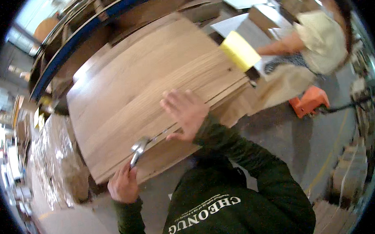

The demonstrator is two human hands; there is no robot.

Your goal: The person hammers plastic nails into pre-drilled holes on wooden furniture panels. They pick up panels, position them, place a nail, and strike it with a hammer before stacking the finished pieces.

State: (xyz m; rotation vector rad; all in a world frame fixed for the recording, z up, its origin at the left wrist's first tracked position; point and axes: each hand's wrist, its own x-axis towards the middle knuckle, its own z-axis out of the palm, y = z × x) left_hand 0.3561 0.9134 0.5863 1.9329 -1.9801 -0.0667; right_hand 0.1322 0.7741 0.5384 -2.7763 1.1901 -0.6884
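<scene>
Pressing flat on layered wood veneer sheets [152, 89], right hand [186, 113] spreads; left hand [123, 186] grips metal stapler [138, 148] (shiny).

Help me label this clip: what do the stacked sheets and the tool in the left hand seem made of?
The stacked sheets look like thin, unfinished wood veneer: pale brown grain, matte, layered edges. The tool in the left hand looks like bare metal, judging by its silvery shine.
</scene>
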